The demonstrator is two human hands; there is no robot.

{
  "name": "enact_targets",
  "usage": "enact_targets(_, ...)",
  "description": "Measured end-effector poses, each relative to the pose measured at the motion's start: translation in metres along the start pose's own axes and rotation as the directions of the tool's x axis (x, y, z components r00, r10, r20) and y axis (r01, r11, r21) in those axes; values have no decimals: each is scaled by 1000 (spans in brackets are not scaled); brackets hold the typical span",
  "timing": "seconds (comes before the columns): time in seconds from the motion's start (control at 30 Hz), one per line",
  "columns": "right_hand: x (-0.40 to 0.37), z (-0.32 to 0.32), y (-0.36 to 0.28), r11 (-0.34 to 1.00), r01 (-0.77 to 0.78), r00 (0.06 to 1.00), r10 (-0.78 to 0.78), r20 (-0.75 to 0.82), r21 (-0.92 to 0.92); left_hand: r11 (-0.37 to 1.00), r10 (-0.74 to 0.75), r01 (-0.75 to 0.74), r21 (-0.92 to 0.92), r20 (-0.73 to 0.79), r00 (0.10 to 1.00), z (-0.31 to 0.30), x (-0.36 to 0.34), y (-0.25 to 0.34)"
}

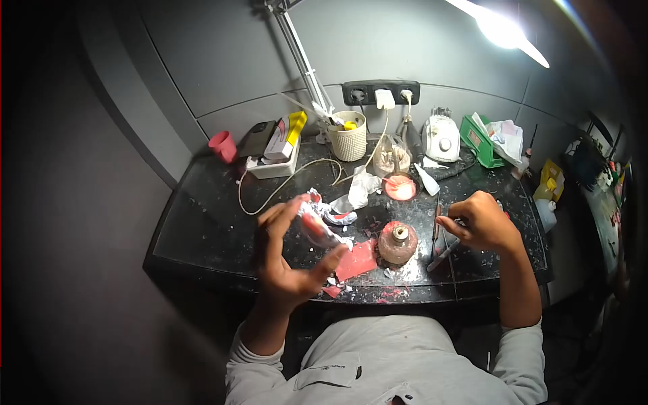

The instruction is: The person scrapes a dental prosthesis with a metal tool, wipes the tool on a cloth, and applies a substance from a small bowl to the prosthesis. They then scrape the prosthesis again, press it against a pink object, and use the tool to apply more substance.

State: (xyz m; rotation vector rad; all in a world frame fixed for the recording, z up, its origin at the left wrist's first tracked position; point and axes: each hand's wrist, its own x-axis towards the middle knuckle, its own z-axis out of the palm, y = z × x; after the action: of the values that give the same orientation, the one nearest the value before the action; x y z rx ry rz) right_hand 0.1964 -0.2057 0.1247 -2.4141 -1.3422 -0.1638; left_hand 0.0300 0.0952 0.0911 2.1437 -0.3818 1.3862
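My left hand [290, 266] is curved round a white and red piece [318, 228], gripped between fingers and thumb and partly blurred; it looks like a plaster dental cast with red wax. Just behind it on the bench lies another white and red curved piece [341, 217]. Below, a pink wax sheet [356, 262] lies flat beside a round glass spirit burner [398, 244]. My right hand [482, 223] is closed above the bench's right side; what its fingers hold, if anything, is hidden. A slim tool [436, 226] and a pale-bladed tool [442, 258] lie near it.
A bowl of pink material [400, 187], a white nozzle bottle [426, 179] and crumpled paper [364, 187] stand mid-bench. Behind are a woven basket [349, 140], a white control unit [442, 138] and a green bin [482, 143]. A pink cup [223, 146] and white tray [273, 169] sit left.
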Motion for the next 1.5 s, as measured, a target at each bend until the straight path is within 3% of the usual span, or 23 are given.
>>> enact_targets(0.1, -5, -15, -4, 999, -49, 998, 49, 25, 15, 981, 181, -183, 70, 35, 983, -12, 13, 31)
enact_targets(0.2, -6, -10, 1, 986, -81, 996, 86, -23, 146, 973, 197, -203, 105, 67, 978, -18, 9, 44)
enact_targets(0.23, -6, -6, 3, 984, -68, 997, 73, -23, 166, 984, 167, -167, 67, 4, 986, -15, 8, 49)
enact_targets(0.3, -7, 0, 4, 985, -49, 998, 54, -30, 164, 991, 134, -134, -3, 30, 991, -16, 4, 50)
enact_targets(0.37, -7, 7, 3, 976, -82, 997, 84, 3, 201, 870, -112, 147, -470, 103, 988, -9, -8, 40)
enact_targets(0.4, -6, 12, 4, 978, -98, 995, 95, 23, 184, 352, -426, 496, -794, 336, 840, -7, -7, 51)
enact_targets(0.43, -7, 16, 6, 980, -113, 993, 107, 45, 163, -107, -445, 621, -776, 596, 668, -8, -20, 34)
enact_targets(0.5, -9, 30, 11, 988, -92, 995, 86, 52, 126, -485, -452, 466, -740, 669, 591, 8, -33, 21)
enact_targets(0.53, -9, 33, 10, 991, -85, 996, 83, 33, 102, -417, -486, 500, -759, 651, 583, 14, -37, 18)
enact_targets(0.63, -13, 41, 19, 996, -48, 999, 49, -3, 76, -520, -463, 462, -718, 692, 554, 19, -46, 14)
enact_targets(0.87, -17, 41, 21, 997, -6, 1000, 8, -29, 78, -499, -478, 513, -698, 716, 509, 28, -46, 17)
enact_targets(1.07, -17, 41, 22, 998, -14, 1000, 15, -16, 59, -441, -453, 532, -723, 691, 563, 34, -50, 16)
enact_targets(1.13, -18, 41, 22, 998, -13, 1000, 13, -14, 61, -306, -506, 580, -755, 645, 573, 38, -52, 15)
enact_targets(1.17, -19, 41, 21, 998, -19, 1000, 20, -15, 67, -308, -505, 586, -749, 651, 567, 41, -53, 14)
enact_targets(1.23, -22, 40, 20, 998, 17, 997, -13, -76, 59, -17, -626, 664, -747, 527, 576, 49, -53, 13)
enact_targets(1.27, -24, 39, 19, 998, 23, 996, -18, -84, 60, 44, -611, 670, -741, 511, 605, 51, -52, 11)
enact_targets(1.43, -40, 39, 17, 995, 34, 991, -21, -134, 91, 109, -576, 733, -672, 558, 597, 64, -50, 1)
enact_targets(1.5, -47, 39, 18, 993, 32, 988, -15, -152, 112, 195, -601, 749, -633, 527, 601, 71, -48, 1)
